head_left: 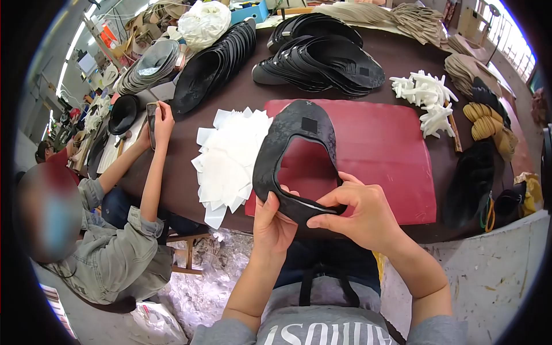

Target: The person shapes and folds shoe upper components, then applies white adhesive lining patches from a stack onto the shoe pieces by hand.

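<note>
One held piece (267,159), brown tabletop (414,57), window (510,35)

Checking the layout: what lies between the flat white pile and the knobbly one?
In the head view, the red sheet lies between the flat pile and the knobbly pile, the black piece held over its left part.

The black piece (265,164) partly hides the left hand (276,226) and the red sheet (385,155), the head (50,204) of the seated person (123,256) is blurred, and the lower edge cuts off the gray shirt (328,313).
</note>
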The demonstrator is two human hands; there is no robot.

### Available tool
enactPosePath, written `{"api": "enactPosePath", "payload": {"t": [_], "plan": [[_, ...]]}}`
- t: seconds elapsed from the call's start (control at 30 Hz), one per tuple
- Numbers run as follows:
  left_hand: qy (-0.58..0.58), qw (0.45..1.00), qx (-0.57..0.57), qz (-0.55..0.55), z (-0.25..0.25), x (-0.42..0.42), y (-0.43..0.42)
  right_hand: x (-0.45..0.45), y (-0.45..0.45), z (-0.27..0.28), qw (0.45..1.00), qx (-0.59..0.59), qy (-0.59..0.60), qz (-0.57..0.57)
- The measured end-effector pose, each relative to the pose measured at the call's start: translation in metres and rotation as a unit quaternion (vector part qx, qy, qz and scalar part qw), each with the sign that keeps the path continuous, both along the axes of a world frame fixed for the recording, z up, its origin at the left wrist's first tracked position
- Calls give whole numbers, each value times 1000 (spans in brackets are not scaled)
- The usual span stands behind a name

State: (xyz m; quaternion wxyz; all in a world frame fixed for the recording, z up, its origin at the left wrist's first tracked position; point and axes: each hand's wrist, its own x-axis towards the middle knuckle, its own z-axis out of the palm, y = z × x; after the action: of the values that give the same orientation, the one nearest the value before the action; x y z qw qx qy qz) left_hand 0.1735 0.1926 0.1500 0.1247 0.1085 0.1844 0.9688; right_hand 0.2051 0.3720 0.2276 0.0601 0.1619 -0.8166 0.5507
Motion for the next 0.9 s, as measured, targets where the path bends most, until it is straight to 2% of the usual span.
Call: {"api": "enactPosePath", "payload": {"t": [0.17, 0.33, 0.47, 0.5, 0.57, 0.63, 0.67, 0.7, 0.8, 0.83, 0.87, 0.9], "plan": [[-15, 1000, 21, -7, -5, -1, 8, 1, 0, 4, 1000, 14, -1, 0], [-39, 999, -11, 12, 1, 2, 13, 1, -13, -2, 999, 13, 27, -33], [-117, 991, -65, 21, 19, 0, 22, 8, -30, -19, 978, 63, 167, -110], [-118, 991, -63, 24, 19, -6, 20, 13, -29, -14, 980, 102, 146, -91], [-86, 984, 34, -151, 14, -25, 11, 20, -21, 9, 980, 140, 126, -66], [-51, 939, 130, -315, 7, -43, 0, 18, -13, 34, 968, 138, 191, -91], [-55, 940, 130, -309, 6, -50, -4, 13, -10, 45, 944, 216, 220, -117], [-71, 936, 56, -341, 7, -60, -7, 5, -6, 52, 912, 294, 249, -142], [-108, 880, -163, -433, 10, -82, -5, -33, 5, 23, 911, 302, 271, -70], [-108, 880, -162, -434, 11, -80, -3, -37, 9, 12, 911, 304, 270, -70], [12, 909, -314, -273, 15, -78, -1, -41, 13, 1, 913, 324, 236, -76], [129, 880, -447, -95, 20, -74, 0, -45, 16, -10, 914, 342, 201, -81]]}}
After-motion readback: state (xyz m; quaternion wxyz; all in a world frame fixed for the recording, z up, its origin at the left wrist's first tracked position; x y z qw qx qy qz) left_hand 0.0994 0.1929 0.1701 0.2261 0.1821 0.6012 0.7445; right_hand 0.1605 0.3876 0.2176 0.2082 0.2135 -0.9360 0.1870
